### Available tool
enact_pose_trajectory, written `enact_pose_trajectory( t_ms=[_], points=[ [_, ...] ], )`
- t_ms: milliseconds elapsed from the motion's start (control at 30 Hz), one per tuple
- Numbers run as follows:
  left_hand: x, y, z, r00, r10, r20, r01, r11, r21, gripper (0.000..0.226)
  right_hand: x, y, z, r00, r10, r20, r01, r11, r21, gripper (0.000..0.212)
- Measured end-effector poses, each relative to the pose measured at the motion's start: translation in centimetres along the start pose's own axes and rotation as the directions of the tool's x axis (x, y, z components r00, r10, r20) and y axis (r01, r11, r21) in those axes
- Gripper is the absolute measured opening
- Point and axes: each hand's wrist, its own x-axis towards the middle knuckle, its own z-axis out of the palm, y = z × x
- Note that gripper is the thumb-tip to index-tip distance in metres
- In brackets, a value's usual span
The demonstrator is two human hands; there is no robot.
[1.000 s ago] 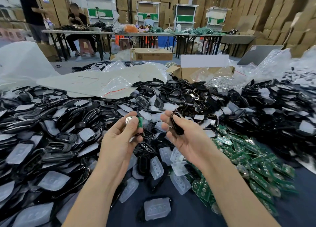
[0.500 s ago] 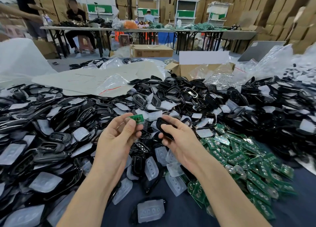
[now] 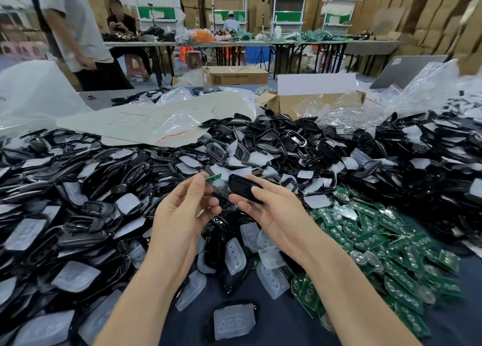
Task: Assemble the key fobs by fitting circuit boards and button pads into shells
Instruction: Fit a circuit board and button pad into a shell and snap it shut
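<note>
Holds one small green circuit board [image 3: 213,177] in the left hand [image 3: 182,215], pinched between thumb and fingertips. Grips one black shell [image 3: 242,188] in the right hand [image 3: 271,210], thumb on the near side, fingers curled round the far side, recessed face toward the camera. Board and shell just beside each other but not touching, both raised over the middle of the table [image 3: 273,327].

Across the left half and the far side, a heap of black shells and clear button pads [image 3: 104,189], far too many to count. Toward the right edge, a heap of green circuit boards [image 3: 378,241], likewise beyond counting. Between the two forearms, several loose clear pads and a few black shells. Close to the near edge, one clear button pad [image 3: 234,321] lying on a black shell.

At the far edge, one open cardboard box [image 3: 313,103] with clear plastic bags in it. Beyond the table, three people [image 3: 75,32]: one standing at the left, two further back by a row of long tables.
</note>
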Motion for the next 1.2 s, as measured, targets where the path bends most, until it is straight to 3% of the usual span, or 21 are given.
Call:
enact_pose_trajectory(
  t_ms=[200, 367, 533, 900, 1200],
  points=[
    [-0.1, -0.4, -0.3, 1.0, -0.024, 0.011, 0.022, 0.995, 0.098, 0.021, -0.3, 0.1, -0.3, 0.998, -0.033, 0.05, 0.037, 0.996, -0.083, 0.025],
    [-0.4, -0.9, -0.1, 0.989, 0.141, 0.045, -0.147, 0.9, 0.41, 0.026, -0.3, 0.2, -0.7, 0.989, -0.139, 0.047, 0.146, 0.962, -0.231, 0.023],
    [-0.6, -1.0, 0.1, 0.971, 0.233, 0.047, -0.222, 0.822, 0.524, 0.019, -0.5, 0.4, -0.8, 0.979, -0.196, 0.06, 0.204, 0.913, -0.354, 0.022],
    [-0.5, -1.0, 0.0, 0.985, 0.168, 0.027, -0.166, 0.911, 0.378, 0.014, -0.7, 0.6, -0.6, 0.972, -0.207, 0.109, 0.234, 0.895, -0.38, 0.028],
    [-0.5, -1.4, 0.2, 0.971, 0.235, -0.033, -0.198, 0.878, 0.436, 0.01, -0.7, 1.0, -0.2, 0.969, -0.201, 0.143, 0.242, 0.894, -0.378, 0.028]
  ],
)
